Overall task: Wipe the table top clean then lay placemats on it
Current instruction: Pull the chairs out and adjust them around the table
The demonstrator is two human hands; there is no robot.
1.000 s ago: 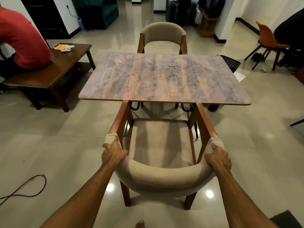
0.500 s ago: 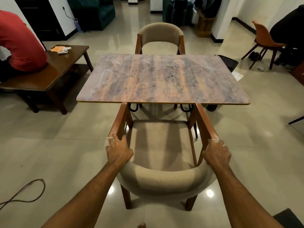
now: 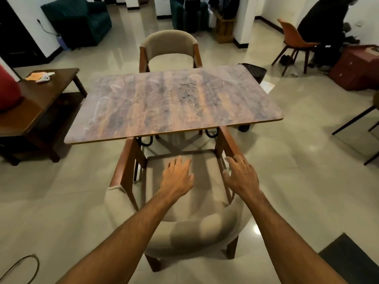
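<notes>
Table top [image 3: 174, 103] across the middle of the frame, above both hands and well apart from them. Left hand [image 3: 178, 177] flat and spread over the seat cushion of the near chair [image 3: 194, 232], grasping nothing. Right hand [image 3: 241, 177] likewise loose and splayed, just beside the chair's right-side wooden armrest; cannot tell whether touching it. Near chair tucked partly under the table's lower edge, its armrests reaching beneath that edge.

Rounded corners and a thin pale rim on the table top. Far chair [image 3: 170, 41] close against the upper edge. Dark wooden side table [image 3: 51, 95] near the left edge, with a narrow gap between. Black mesh waste basket [image 3: 254, 71] by the upper right corner. Wide bare floor [image 3: 287, 160] to the right of the table and at lower left, apart from a loop of cable [image 3: 30, 261] in the lower left corner.

Wood-grain surface in brown, orange and grey streaks, smeared with chalky white loops and dark scribbles. Beige padded fabric on curved chair backs, reddish-brown frames. Glossy cream tiles with lamp glare.
</notes>
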